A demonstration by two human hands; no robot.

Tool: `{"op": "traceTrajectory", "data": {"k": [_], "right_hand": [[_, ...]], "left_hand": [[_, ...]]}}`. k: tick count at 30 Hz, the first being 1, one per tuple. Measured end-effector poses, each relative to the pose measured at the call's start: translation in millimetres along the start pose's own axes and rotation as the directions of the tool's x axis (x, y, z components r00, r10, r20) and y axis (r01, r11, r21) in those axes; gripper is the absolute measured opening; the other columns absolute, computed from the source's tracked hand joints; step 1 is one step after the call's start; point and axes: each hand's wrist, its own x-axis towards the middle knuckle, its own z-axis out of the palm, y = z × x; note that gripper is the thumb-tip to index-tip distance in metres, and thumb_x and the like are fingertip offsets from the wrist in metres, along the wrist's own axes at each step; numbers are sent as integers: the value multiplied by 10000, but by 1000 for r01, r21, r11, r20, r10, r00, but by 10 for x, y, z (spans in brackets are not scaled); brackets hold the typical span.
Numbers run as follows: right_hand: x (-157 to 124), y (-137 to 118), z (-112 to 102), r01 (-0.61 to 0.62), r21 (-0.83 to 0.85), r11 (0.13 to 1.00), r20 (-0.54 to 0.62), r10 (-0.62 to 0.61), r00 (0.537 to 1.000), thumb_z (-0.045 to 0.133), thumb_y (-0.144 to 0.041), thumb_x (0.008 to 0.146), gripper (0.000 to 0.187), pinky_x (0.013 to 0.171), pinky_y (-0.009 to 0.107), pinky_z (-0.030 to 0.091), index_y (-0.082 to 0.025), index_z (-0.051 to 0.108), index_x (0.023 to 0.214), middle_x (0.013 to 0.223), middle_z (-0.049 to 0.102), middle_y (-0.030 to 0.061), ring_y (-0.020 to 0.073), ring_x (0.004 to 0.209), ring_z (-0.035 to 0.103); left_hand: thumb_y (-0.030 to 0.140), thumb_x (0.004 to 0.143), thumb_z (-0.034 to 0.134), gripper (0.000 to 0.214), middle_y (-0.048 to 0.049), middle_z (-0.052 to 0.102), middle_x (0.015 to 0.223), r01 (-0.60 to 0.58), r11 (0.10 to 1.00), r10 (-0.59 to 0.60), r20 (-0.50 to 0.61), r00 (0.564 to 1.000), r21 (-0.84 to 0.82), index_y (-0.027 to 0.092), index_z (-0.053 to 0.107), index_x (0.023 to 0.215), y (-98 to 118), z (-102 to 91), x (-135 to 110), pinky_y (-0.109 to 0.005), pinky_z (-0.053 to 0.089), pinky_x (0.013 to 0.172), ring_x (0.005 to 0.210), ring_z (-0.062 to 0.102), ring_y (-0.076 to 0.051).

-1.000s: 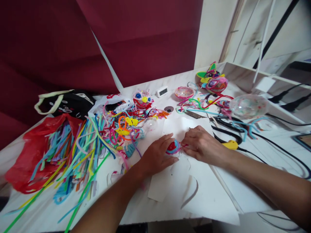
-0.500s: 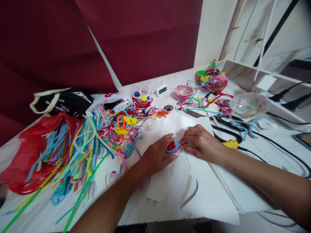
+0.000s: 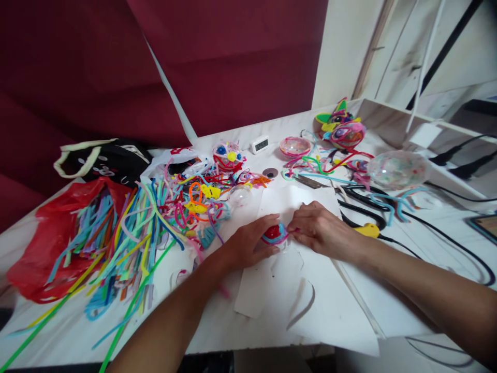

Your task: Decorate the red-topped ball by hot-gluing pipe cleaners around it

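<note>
My left hand (image 3: 252, 241) is curled around the left side of a small round craft piece (image 3: 274, 234), red in the middle with light-blue and pink pipe-cleaner bands around it. At the piece's right edge, the fingers of my right hand (image 3: 316, 225) are pinched together on what looks like the end of a pink pipe cleaner (image 3: 291, 230); most of it is hidden. Both hands rest over white paper sheets (image 3: 279, 295). A clear plastic dome (image 3: 239, 197) lies beyond my left hand.
Loose pipe cleaners (image 3: 128, 243) spill from a red plastic bag (image 3: 46, 248) on the left. Scissors (image 3: 361, 212) and a yellow-ended corded tool (image 3: 367, 230) lie right of the paper. Behind are a decorated bowl (image 3: 295, 147), a small digital clock (image 3: 259, 144) and a large clear dome (image 3: 398, 170).
The camera view has shifted slightly. Both hands stay at the round craft piece, with my left fingers only slightly moved and my right hand still pinching at its edge.
</note>
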Motion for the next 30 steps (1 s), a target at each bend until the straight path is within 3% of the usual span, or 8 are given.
{"op": "traceTrajectory", "data": {"k": [9,12,16,24,30], "right_hand": [[-8,21,-3,16,-36,999,1,-16,1000,546,-229,891,142,800,358,321,-177,652,812,812,642,43,188,833,573],[-1,36,9,16,-39,999,-7,-16,1000,559,-232,886,131,796,357,317,-175,666,836,798,641,43,187,822,573],[-3,50,4,26,-40,999,-5,-27,1000,543,-261,906,160,791,354,314,-175,675,875,800,641,43,185,823,569],[-17,42,-6,78,-44,996,27,-77,997,493,-314,942,220,811,355,304,-192,670,899,819,648,34,179,854,559],[-26,43,14,52,-87,995,18,-51,999,501,-326,935,219,809,356,300,-187,666,897,803,634,30,179,838,553]], "left_hand": [[343,861,598,545,-142,341,1470,-17,1000,17,1,1000,18,210,369,1337,-7,25,7,-427,335,1123,1378,331,-255],[426,797,672,580,-159,408,1363,53,996,-47,-77,996,76,188,436,1271,37,90,18,-445,399,1055,1287,408,-286],[371,809,664,500,-115,494,1230,46,996,-36,-128,991,79,195,463,1231,73,125,41,-408,427,1004,1149,491,-243],[317,808,660,531,-105,512,1249,-16,1000,15,-60,998,-13,198,436,1275,39,8,36,-395,414,1025,1173,492,-233],[260,839,597,573,-114,451,1344,30,999,-29,-30,999,28,203,375,1365,151,16,21,-402,391,1075,1256,445,-237]]}}
